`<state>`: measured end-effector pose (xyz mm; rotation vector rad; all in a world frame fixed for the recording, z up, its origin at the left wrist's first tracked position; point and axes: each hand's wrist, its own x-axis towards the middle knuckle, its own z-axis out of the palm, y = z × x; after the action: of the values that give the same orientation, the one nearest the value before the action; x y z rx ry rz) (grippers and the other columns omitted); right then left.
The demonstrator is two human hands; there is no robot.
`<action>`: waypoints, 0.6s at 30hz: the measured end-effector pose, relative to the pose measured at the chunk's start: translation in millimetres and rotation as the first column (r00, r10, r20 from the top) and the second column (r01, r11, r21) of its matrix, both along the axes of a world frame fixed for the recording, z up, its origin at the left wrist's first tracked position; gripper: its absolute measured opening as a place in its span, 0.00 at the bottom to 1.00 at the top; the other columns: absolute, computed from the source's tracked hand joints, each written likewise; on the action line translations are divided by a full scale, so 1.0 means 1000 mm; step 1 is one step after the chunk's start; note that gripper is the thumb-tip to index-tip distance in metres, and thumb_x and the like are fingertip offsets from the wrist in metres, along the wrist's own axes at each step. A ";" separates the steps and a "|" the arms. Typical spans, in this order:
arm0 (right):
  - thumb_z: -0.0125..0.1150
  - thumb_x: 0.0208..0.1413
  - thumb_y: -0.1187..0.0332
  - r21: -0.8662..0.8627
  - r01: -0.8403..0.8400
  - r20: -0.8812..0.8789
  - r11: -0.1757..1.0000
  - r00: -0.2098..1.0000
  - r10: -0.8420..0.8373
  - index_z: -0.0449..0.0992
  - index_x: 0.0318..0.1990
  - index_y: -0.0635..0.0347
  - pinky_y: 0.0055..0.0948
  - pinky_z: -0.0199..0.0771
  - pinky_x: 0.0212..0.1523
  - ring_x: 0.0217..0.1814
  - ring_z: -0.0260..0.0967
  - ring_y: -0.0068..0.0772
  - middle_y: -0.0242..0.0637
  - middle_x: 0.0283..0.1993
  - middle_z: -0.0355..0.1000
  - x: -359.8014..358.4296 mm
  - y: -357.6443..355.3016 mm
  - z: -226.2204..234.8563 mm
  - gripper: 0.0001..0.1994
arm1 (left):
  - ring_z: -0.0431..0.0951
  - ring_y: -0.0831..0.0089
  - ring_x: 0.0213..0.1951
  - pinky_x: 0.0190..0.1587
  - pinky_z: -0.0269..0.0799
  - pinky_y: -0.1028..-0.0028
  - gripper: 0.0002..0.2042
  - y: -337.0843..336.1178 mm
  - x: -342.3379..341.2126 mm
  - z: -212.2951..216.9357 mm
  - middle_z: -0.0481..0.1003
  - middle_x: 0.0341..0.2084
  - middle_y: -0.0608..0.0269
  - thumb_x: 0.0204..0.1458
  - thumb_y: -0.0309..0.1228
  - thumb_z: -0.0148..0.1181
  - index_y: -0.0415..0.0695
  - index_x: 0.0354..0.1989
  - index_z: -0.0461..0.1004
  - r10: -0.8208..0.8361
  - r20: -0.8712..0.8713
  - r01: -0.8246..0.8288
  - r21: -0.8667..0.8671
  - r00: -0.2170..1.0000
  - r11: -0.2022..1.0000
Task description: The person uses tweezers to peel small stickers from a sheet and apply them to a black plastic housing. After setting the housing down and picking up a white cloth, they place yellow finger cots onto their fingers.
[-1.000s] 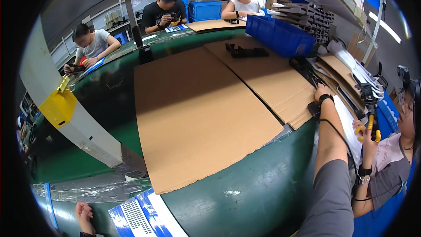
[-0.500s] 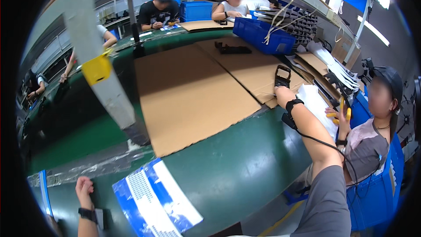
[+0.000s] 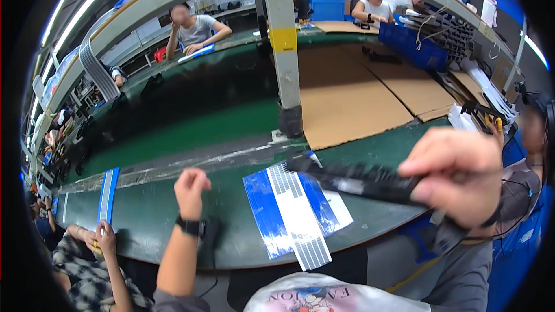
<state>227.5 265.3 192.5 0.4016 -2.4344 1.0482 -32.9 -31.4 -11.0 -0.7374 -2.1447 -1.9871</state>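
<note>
My right hand [image 3: 462,174] is closed round one end of a long, narrow black plastic part [image 3: 358,182]. The part is raised above the green tabletop [image 3: 381,219], tilted, its far end pointing left; motion blurs its details. Under that end lie blue-and-white sheets [image 3: 263,214] with rows of small grey label-like strips, partly covered by the part. To their left my left hand [image 3: 192,188] hovers with fingers curled in and nothing visible in them. A black band with a small device sits on my left wrist.
A grey post [image 3: 282,75] with a yellow patch rises beyond the sheets. Flat cardboard [image 3: 347,95] lies right of it, with another black part [image 3: 380,55] and a blue bin [image 3: 413,46]. Co-workers sit at left, far side and right. One co-worker's hands [image 3: 95,237] hold a blue strip.
My right hand has come back from beside the cardboard toward me, carrying a black part. The view has swung left. My left hand has risen farther into view, its fingers still curled.
</note>
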 end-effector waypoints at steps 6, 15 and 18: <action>0.52 0.45 0.73 0.186 -0.385 -0.153 0.904 0.897 0.414 0.71 0.34 0.66 0.21 0.65 0.20 0.23 0.65 0.29 0.38 0.27 0.68 -0.061 -0.076 -0.081 0.09 | 0.65 0.59 0.49 0.47 0.65 0.62 0.35 0.026 0.119 0.076 0.62 0.48 0.46 0.45 0.50 0.52 0.35 0.53 0.53 -0.772 0.370 0.495 0.606 0.517 0.622; 0.44 0.53 0.59 0.179 -0.120 -0.373 0.976 0.910 0.180 0.70 0.33 0.68 0.28 0.64 0.25 0.24 0.62 0.35 0.42 0.28 0.65 -0.132 -0.090 -0.109 0.17 | 0.66 0.65 0.48 0.40 0.70 0.66 0.23 0.051 0.043 0.039 0.62 0.47 0.53 0.48 0.33 0.52 0.45 0.52 0.53 -0.584 0.434 0.159 0.694 0.686 0.702; 0.38 0.56 0.54 -0.311 -0.130 0.101 0.941 0.980 0.169 0.71 0.31 0.68 0.23 0.63 0.25 0.23 0.62 0.31 0.41 0.27 0.67 -0.131 -0.053 -0.132 0.23 | 0.65 0.67 0.48 0.43 0.69 0.66 0.30 0.030 0.023 0.024 0.60 0.49 0.53 0.46 0.42 0.55 0.49 0.56 0.49 -0.561 0.345 0.210 0.682 0.752 0.700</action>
<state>96.1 212.7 61.0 0.4320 -2.3241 1.5309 -9.4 -1.0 13.4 -0.6139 -1.3769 -3.2222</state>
